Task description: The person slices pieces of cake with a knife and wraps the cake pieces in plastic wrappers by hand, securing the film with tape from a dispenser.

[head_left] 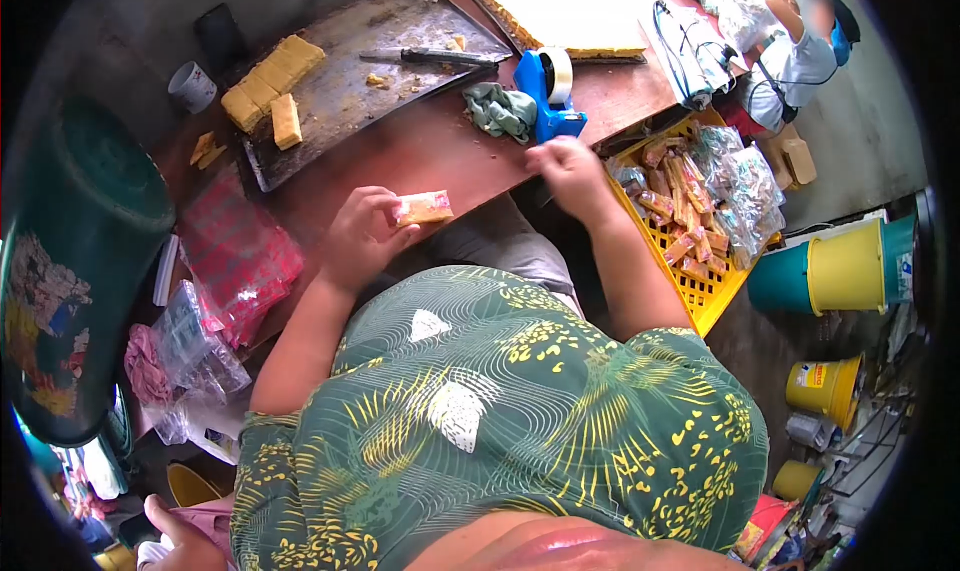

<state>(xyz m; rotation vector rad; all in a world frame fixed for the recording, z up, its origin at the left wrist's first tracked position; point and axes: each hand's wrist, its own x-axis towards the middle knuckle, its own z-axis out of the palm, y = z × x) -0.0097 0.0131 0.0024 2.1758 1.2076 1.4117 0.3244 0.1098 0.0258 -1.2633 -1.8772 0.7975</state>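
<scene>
Holding a wrapped bar (424, 208) left of the tape dispenser (542, 96)

The left hand (366, 227) is pinching the wrapped bar at one end between thumb and curled fingers, on the near side of the tape dispenser. The right hand (570, 177) is curling just in front of the tape dispenser, blurred; whether it is gripping anything cannot be told. A light, steady pinch would likely be sparing the soft-looking bar.
</scene>
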